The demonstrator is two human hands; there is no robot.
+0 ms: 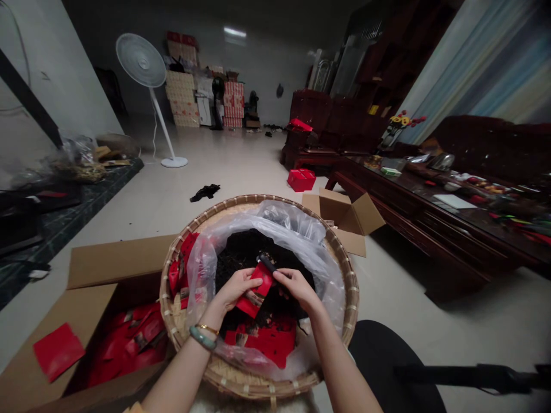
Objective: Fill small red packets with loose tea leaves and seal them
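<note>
A round woven bamboo tray [258, 198] is resting at lower centre, lined with a clear plastic bag [204, 258] holding dark loose leaves [241, 249], beside an open cardboard box [116, 261] of red packets [129, 338] at lower left. Above the tray, the left hand [235, 289] is pinching a red packet [257, 291], fingers closed on its side, while the right hand [297, 287] is clamped on a black tool [267, 263] at the packet's mouth.
</note>
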